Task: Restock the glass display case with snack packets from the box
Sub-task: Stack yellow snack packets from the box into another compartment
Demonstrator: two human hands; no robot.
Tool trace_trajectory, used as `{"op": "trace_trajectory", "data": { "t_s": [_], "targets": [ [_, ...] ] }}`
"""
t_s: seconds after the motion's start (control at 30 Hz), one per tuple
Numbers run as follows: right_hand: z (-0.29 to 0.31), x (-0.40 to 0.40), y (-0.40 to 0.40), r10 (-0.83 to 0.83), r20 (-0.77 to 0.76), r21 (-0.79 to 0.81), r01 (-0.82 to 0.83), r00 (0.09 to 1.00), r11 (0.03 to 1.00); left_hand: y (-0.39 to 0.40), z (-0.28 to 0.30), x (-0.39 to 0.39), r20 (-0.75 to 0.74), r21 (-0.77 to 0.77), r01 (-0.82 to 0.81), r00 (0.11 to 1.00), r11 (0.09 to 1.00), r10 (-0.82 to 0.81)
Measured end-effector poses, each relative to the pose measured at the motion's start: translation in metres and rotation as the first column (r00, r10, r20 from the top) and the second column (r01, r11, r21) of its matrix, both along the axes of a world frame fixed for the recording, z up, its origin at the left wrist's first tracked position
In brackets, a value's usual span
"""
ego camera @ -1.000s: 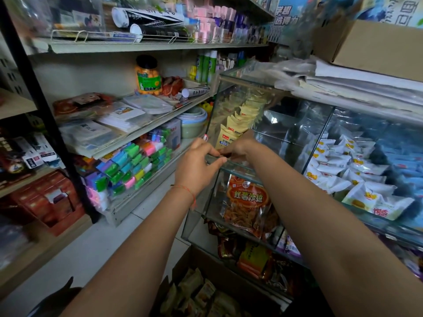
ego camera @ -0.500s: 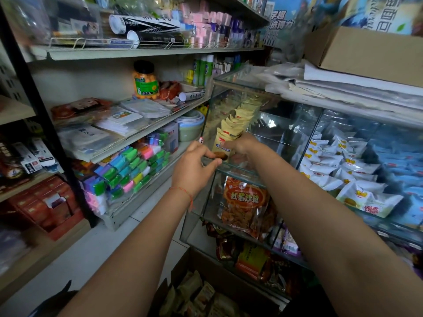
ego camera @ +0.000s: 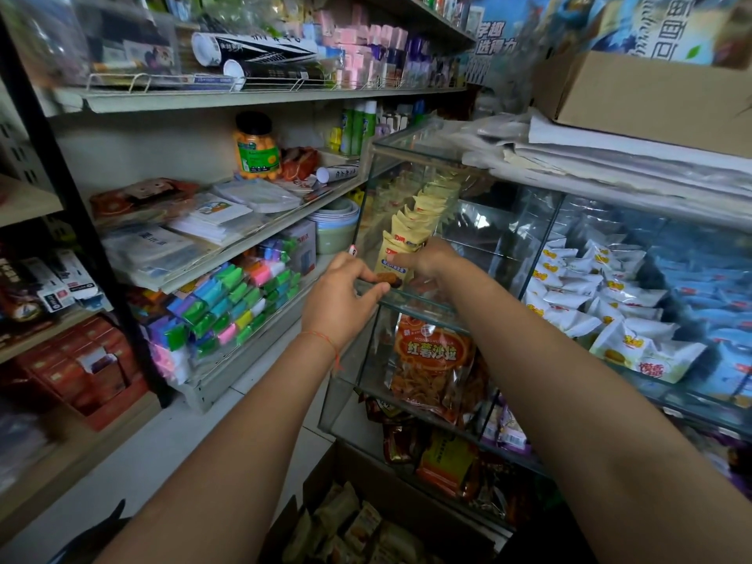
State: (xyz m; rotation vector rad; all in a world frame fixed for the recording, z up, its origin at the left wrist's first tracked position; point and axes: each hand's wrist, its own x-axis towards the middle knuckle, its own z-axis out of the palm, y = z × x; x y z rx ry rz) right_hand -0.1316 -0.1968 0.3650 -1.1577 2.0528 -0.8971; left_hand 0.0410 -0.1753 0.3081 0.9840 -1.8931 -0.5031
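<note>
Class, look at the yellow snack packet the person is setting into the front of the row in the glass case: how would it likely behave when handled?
The yellow packet looks like a thin puffed wrapper, so probably light and crushable. Standing on edge against its row, it may flop forward once the left hand and right hand release it. Glossy film suggests slipperiness.

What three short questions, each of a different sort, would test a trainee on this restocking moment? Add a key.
1. True or false: both hands are at the front yellow packet in the glass display case.
2. Where is the box? A on the top shelf; B on the floor below the case; C inside the case.
3. Fill in: the compartment right of the yellow row holds ____ packets.

Key: 1 true, the left hand and right hand meet there. 2 B. 3 white.
</note>
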Motion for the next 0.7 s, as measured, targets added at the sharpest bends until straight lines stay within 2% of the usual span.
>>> {"op": "trace_trajectory", "data": {
  "t_s": [0.23,0.37,0.43,0.47,0.57,0.63,0.7],
  "targets": [
    [0.004,0.003,0.011,0.046,0.024,0.098,-0.048,0.999,0.994,0.001,0.001,0.0,0.013,-0.01,-0.018,1.0,1.0,0.018],
    [0.015,0.008,0.022,0.073,-0.08,0.082,-0.067,0.994,0.994,0.002,0.002,0.001,0.042,-0.017,-0.036,0.998,0.999,0.037],
    [0.022,0.014,0.03,0.05,-0.145,-0.021,-0.054,0.988,0.998,0.005,0.006,0.001,0.108,-0.04,-0.06,0.992,0.997,0.064],
    [0.024,0.018,0.035,0.016,-0.166,-0.13,-0.038,0.986,0.991,0.009,0.008,0.002,0.144,-0.084,-0.08,0.985,0.993,0.092],
    [0.027,0.037,0.057,-0.031,-0.1,-0.477,-0.02,0.994,0.879,0.026,0.0,0.008,0.107,-0.183,-0.195,0.97,0.963,0.217],
    [0.018,0.054,0.071,0.108,-0.044,-0.525,-0.115,0.993,0.843,0.037,-0.021,0.016,0.085,-0.08,-0.281,0.954,0.956,0.287],
    [-0.004,0.068,0.084,0.268,-0.003,-0.424,-0.244,0.963,0.872,0.046,-0.054,0.026,0.274,0.107,-0.306,0.924,0.946,0.268]
  ]
}}
